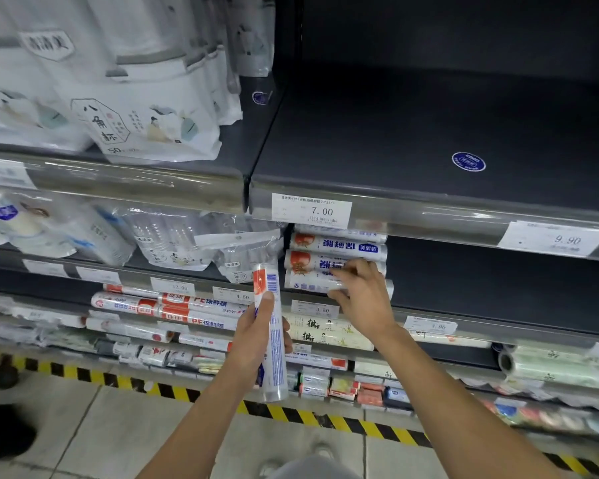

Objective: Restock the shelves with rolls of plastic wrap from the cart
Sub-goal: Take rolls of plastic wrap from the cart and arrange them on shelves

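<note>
Restocking at the shelf face, seen from my head. My left hand (256, 337) is clenched around a roll (269, 281) of plastic wrap. I hold it nearly upright, top end toward 12 o'clock, out in front of the shelf edge and not yet set on any shelf.

My right hand (363, 299), at 2 o'clock from the left, grasps the front roll (308, 283) with fingers curled over the top and thumb underneath. That roll lies at the foot of a stack (336, 245) of like rolls laid crosswise on the shelf (498, 281), under the price tag (311, 210) marked 7.00. From the stack toward 3 o'clock the shelf is bare. The cart is out of view.

Hazards, as I judge them:
- **Stack collapse.** The rolls are round and piled on one another, and I am handling the one at the bottom. A tug or push there could let the upper rolls slide forward over the shelf lip to the floor.
- **Cramped placement.** Headroom under the price tag looks tight, so forcing the new roll in on top could knock the pile sideways toward 3 o'clock.
- **Slipped grip.** The wrapper looks slick and only one hand carries the long roll, so it may slip down through my fingers.
- **Snagging.** The roll's top end sits close to the bags (246, 257) at 9 o'clock from the stack. A careless swing could catch on one.
</note>
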Demonstrator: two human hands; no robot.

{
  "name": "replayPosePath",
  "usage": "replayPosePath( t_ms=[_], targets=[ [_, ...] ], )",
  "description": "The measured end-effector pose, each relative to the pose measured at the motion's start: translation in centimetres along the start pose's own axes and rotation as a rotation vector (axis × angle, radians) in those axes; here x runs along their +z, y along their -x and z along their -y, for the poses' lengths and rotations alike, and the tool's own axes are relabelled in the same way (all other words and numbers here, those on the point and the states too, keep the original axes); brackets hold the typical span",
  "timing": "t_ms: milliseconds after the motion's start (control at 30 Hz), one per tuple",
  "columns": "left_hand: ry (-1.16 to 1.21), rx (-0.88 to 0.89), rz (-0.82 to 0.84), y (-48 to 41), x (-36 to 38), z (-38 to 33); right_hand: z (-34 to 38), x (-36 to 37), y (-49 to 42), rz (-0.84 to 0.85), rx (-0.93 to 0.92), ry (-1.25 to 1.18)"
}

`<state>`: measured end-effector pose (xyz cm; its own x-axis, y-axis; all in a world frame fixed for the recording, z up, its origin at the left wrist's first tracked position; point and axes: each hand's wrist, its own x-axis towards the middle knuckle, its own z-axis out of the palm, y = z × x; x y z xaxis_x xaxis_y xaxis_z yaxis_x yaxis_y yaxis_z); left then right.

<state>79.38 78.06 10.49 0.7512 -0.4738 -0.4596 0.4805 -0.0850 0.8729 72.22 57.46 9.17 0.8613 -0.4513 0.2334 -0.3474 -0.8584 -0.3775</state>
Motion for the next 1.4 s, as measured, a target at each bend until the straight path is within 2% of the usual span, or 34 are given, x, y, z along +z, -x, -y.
replayPosePath(
  t_ms=[233,300,333,433,500,667,767,900,1000,1067,1133,1233,1400],
  targets=[
    [0.08,-0.016,0.024,-0.6,0.2,-0.3,0.3,-0.1,-0.9,-0.074,0.077,-0.06],
    [0.068,-0.027,0.06,-0.8,0.4,-0.3,1.3,-0.6,-0.1,-0.101,0.065,-0.18],
    [0.044,-0.033,0.086,-1.0,0.4,-0.3,2.1,-1.1,0.5,-0.043,0.08,-0.319],
    [0.062,-0.013,0.183,-1.6,0.8,0.1,4.4,-2.0,2.0,0.282,0.193,-0.699],
    [0.132,0.01,0.234,-1.7,1.3,0.1,5.2,-1.8,2.6,0.325,0.189,-0.739],
    [0.177,0.041,0.282,-1.3,1.9,-0.5,4.9,-2.0,2.5,0.243,0.238,-0.784],
    [0.17,0.048,0.322,-1.1,1.9,-1.0,4.2,-2.8,1.9,0.243,0.213,-0.714],
    [-0.216,0.235,0.222,-1.7,1.9,-1.7,2.9,-4.9,0.5,0.211,0.115,-0.522],
    [-0.688,0.489,0.052,-3.8,0.5,-1.0,1.6,-6.2,-0.9,0.136,0.06,-0.223],
    [-0.962,0.668,-0.055,-5.4,-0.6,-0.3,1.0,-6.6,-1.9,0.121,0.06,-0.115],
    [-1.157,0.778,-0.094,-6.8,-1.2,0.6,0.8,-6.4,-2.6,0.131,0.045,-0.046],
    [-1.299,0.849,-0.115,-8.2,-1.8,1.9,0.9,-5.9,-3.6,0.137,-0.012,0.033],
    [-1.327,0.886,-0.171,-8.4,-1.8,2.5,1.0,-4.8,-4.6,0.187,-0.008,0.089]
  ],
)
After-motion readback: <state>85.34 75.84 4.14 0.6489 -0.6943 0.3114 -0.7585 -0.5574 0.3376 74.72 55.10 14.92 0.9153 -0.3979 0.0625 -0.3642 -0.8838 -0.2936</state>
